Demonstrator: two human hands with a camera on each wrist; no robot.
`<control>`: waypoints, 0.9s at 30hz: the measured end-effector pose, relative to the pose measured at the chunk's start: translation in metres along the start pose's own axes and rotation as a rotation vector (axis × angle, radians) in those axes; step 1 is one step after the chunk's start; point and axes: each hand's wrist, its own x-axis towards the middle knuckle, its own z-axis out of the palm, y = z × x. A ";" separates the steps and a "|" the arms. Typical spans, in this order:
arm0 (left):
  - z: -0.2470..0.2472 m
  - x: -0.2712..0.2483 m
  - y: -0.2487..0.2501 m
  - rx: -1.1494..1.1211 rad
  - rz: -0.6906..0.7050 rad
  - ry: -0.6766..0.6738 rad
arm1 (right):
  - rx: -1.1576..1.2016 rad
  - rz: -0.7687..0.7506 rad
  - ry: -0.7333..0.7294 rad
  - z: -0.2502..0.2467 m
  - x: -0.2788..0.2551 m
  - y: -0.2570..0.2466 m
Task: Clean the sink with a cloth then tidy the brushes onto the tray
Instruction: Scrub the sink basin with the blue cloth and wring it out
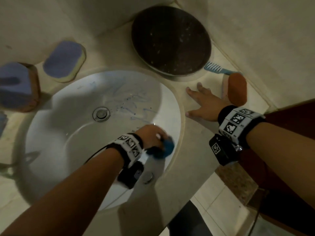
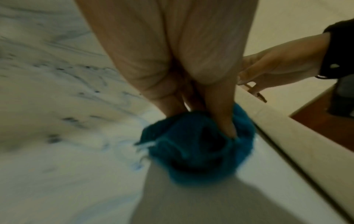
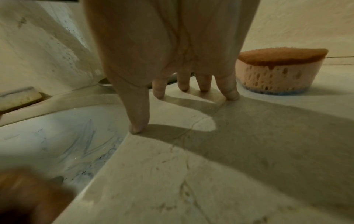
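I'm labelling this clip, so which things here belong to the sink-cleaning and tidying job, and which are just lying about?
In the job:
- blue cloth, gripped by the left hand
- sink, blue streaks inside
- dark round tray
- two blue-topped scrubbers and the orange-topped one

Just lying about:
- blue comb

The right hand only rests flat on the counter.

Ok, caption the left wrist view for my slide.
Left hand scrubbing the stained sink with a blue cloth.
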 end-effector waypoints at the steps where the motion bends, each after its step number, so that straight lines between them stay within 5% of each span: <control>1: -0.003 0.010 0.008 -0.048 0.031 0.093 | -0.005 0.001 0.001 0.000 0.001 0.001; 4: -0.005 0.023 0.017 -0.156 0.039 0.147 | -0.006 -0.005 0.006 0.002 0.003 0.001; 10: 0.011 -0.032 -0.013 -0.064 -0.084 -0.298 | 0.028 -0.021 -0.001 0.003 0.001 0.001; 12: 0.007 -0.026 -0.009 -0.005 -0.067 -0.261 | 0.028 -0.023 -0.002 0.002 0.000 0.001; 16: -0.003 0.010 0.012 -0.093 0.013 0.115 | 0.011 -0.023 0.004 0.002 0.001 0.002; 18: -0.003 0.018 0.017 -0.184 0.001 0.173 | -0.004 -0.026 0.011 0.002 0.003 0.003; 24: 0.010 -0.028 -0.019 0.160 -0.114 -0.280 | 0.017 -0.042 0.004 0.003 0.002 0.003; 27: 0.011 -0.027 -0.018 0.093 -0.101 -0.145 | 0.024 -0.040 0.008 0.003 0.003 0.004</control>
